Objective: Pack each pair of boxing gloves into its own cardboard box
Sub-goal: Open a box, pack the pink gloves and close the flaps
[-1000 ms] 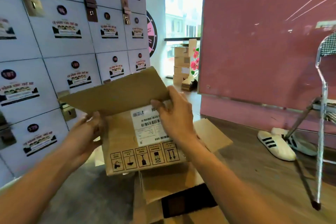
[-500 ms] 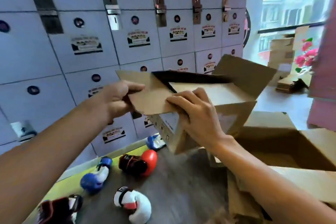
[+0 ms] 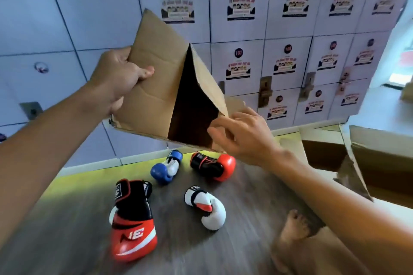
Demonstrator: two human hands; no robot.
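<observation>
head view: left hand [image 3: 118,80] clamps the cardboard box [image 3: 156,87] by its left flap, thumb on the inner face, other fingers hidden behind the board. box is up in the air in front of the lockers [image 3: 290,29], tilted, opening facing down toward the camera, inside dark

right hand [image 3: 243,134] sits at the box's lower right corner, fingers loosely spread, not curled round anything. blurred there, can't tell if the fingertips touch the flap

four gloves lie on the floor [image 3: 245,196] below the box, none packed:
- blue-and-white glove [image 3: 166,167] and red-and-black glove [image 3: 214,166] near the locker base, just beside each other
- white glove [image 3: 206,207] nearer the camera, left of the bare foot [image 3: 292,227]
- large red glove [image 3: 133,219] with black cuff nearest, on the left, apart from the rest

second cardboard box [image 3: 380,163] stands open on the floor at right, flaps up, inside in shadow
</observation>
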